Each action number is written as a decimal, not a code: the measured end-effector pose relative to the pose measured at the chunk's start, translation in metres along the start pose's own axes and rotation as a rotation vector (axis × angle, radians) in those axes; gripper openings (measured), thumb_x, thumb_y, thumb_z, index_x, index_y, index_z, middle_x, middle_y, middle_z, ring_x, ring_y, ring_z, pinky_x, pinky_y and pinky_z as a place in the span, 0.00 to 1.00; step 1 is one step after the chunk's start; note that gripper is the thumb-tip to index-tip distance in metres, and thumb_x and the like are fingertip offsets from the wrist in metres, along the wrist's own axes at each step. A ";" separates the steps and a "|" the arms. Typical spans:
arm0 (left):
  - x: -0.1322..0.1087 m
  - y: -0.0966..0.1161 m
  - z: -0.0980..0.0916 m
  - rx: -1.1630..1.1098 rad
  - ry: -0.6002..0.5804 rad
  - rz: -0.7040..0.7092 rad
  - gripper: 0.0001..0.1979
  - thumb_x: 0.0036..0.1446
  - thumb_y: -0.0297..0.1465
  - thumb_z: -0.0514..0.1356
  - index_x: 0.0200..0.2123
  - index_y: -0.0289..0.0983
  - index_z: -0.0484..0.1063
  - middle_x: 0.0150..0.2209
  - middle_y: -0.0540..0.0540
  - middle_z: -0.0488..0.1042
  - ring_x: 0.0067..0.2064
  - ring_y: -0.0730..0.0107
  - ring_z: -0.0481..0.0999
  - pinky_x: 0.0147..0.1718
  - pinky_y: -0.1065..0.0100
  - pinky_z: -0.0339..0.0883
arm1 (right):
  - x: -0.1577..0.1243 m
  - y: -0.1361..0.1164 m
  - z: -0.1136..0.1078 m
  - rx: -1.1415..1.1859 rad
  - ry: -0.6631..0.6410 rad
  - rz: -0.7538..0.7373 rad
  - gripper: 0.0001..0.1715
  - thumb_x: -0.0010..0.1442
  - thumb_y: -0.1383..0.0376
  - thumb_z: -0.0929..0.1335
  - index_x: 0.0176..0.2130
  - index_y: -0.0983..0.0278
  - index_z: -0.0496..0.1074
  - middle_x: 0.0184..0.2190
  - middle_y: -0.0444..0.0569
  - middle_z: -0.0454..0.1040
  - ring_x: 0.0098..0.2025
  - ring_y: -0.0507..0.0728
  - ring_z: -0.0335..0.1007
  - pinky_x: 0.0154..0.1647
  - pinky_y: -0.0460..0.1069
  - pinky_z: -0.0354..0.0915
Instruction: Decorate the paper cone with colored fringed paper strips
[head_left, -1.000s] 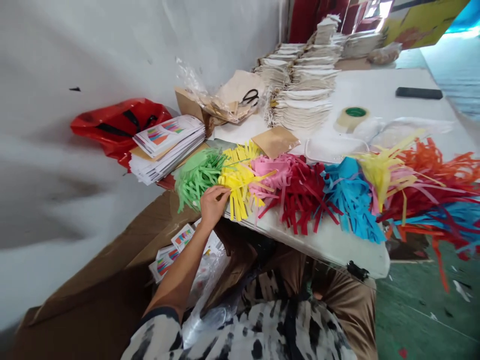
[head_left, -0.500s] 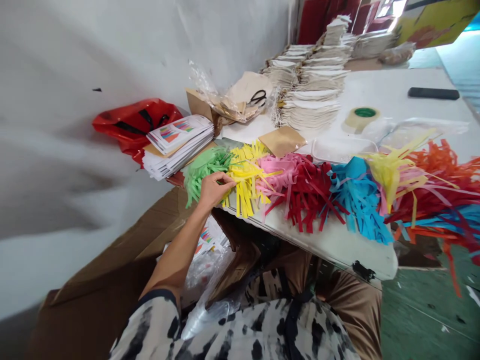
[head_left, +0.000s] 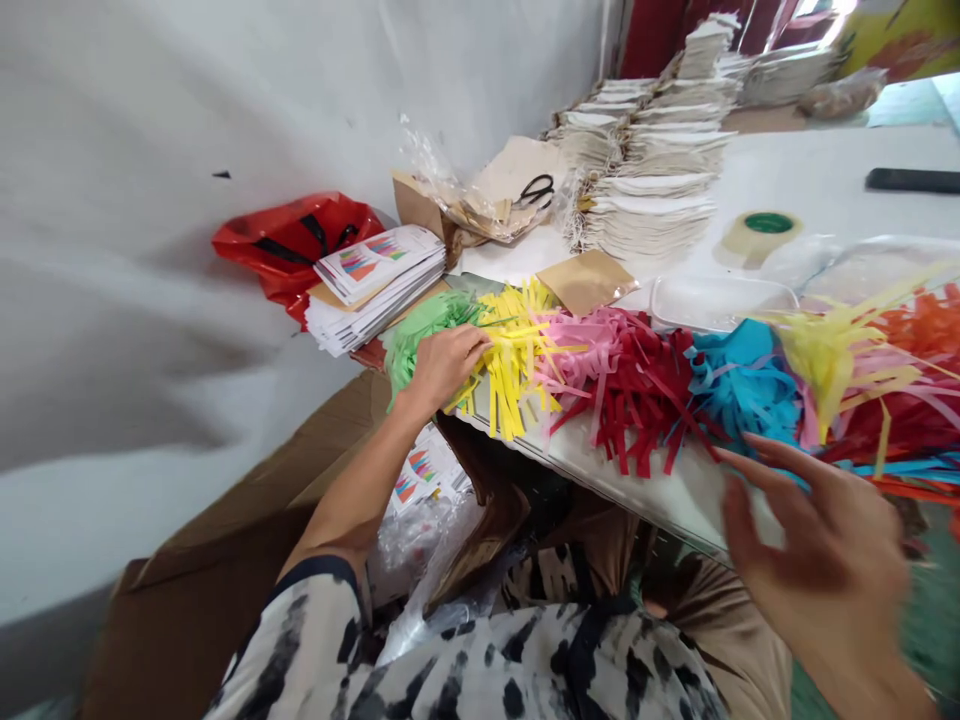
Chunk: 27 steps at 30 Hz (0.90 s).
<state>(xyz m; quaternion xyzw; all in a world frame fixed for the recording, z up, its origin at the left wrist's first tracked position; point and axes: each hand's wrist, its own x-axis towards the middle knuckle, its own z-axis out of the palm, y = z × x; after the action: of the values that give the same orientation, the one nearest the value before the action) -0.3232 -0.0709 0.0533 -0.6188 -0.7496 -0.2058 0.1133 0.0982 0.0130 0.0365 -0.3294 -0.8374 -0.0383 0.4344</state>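
A row of fringed tissue-paper tassels lies along the table's near edge: a green tassel (head_left: 411, 338), a yellow tassel (head_left: 511, 375), a pink tassel (head_left: 581, 345), a dark red tassel (head_left: 646, 385) and a blue tassel (head_left: 742, 385). My left hand (head_left: 448, 365) lies over the green and yellow ones, its fingers pinched together on the yellow strips. Slightly blurred, my right hand (head_left: 829, 540) hovers open in front of the blue tassel, fingers apart and holding nothing. Past it on the right is a mixed heap of coloured tassels (head_left: 911, 370).
Stacked printed cards (head_left: 382, 285) and a red plastic bag (head_left: 281, 240) sit by the wall. Behind the tassels are a brown envelope (head_left: 586, 282), scissors (head_left: 537, 190), bundled white stacks (head_left: 656, 215), a tape roll (head_left: 766, 235) and a black phone-like object (head_left: 911, 181).
My right hand has come into view from the lower right, reaching toward the blue tassel. My left hand stays at the yellow tassel. The whole view has shifted slightly.
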 end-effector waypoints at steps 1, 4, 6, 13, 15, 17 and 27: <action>0.003 -0.001 -0.001 -0.043 0.025 -0.005 0.08 0.69 0.35 0.61 0.41 0.40 0.81 0.39 0.47 0.83 0.39 0.64 0.79 0.37 0.65 0.64 | 0.014 -0.014 0.019 0.077 -0.038 -0.123 0.14 0.64 0.68 0.73 0.49 0.52 0.79 0.47 0.50 0.82 0.44 0.63 0.78 0.47 0.60 0.69; 0.008 -0.003 0.000 -0.222 0.100 -0.015 0.07 0.67 0.35 0.65 0.37 0.39 0.80 0.35 0.50 0.81 0.32 0.69 0.75 0.34 0.67 0.63 | 0.064 -0.060 0.080 0.262 -0.139 -0.234 0.09 0.69 0.67 0.71 0.48 0.56 0.79 0.47 0.48 0.81 0.47 0.60 0.75 0.51 0.57 0.65; 0.009 -0.005 0.002 -0.310 0.112 0.013 0.08 0.66 0.36 0.66 0.36 0.39 0.80 0.35 0.50 0.81 0.31 0.71 0.73 0.33 0.67 0.63 | 0.094 -0.088 0.118 0.295 -0.211 -0.259 0.10 0.72 0.64 0.69 0.50 0.57 0.79 0.48 0.49 0.80 0.48 0.61 0.72 0.49 0.57 0.62; -0.010 -0.012 0.009 -0.578 0.162 0.028 0.14 0.65 0.44 0.67 0.35 0.39 0.80 0.34 0.47 0.79 0.32 0.71 0.72 0.33 0.67 0.66 | 0.134 -0.126 0.192 0.375 -0.395 -0.356 0.11 0.72 0.63 0.69 0.39 0.61 0.82 0.48 0.53 0.78 0.49 0.63 0.67 0.52 0.59 0.58; -0.019 -0.012 0.014 -0.663 0.207 -0.047 0.13 0.65 0.43 0.67 0.40 0.39 0.79 0.38 0.47 0.79 0.34 0.71 0.74 0.35 0.68 0.68 | 0.133 -0.123 0.198 0.410 -0.399 -0.346 0.11 0.71 0.64 0.70 0.38 0.60 0.82 0.48 0.52 0.79 0.49 0.63 0.68 0.52 0.59 0.57; -0.028 -0.012 0.020 -0.724 0.264 -0.125 0.12 0.67 0.42 0.65 0.45 0.40 0.77 0.42 0.46 0.77 0.37 0.71 0.75 0.38 0.68 0.70 | 0.133 -0.118 0.202 0.453 -0.378 -0.313 0.09 0.70 0.65 0.71 0.38 0.59 0.83 0.48 0.51 0.79 0.49 0.63 0.69 0.53 0.59 0.58; -0.042 -0.023 0.054 -0.229 0.137 0.065 0.10 0.72 0.35 0.57 0.43 0.40 0.77 0.49 0.41 0.78 0.51 0.59 0.75 0.51 0.55 0.70 | 0.152 -0.110 0.193 0.749 -0.108 -0.144 0.07 0.66 0.67 0.71 0.37 0.58 0.81 0.48 0.49 0.78 0.45 0.59 0.75 0.50 0.59 0.68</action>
<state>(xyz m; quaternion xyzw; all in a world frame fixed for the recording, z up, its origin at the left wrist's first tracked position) -0.3320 -0.0871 -0.0162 -0.6361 -0.6912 -0.3281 0.0994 -0.1630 0.0736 0.0558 -0.0899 -0.8360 0.2572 0.4763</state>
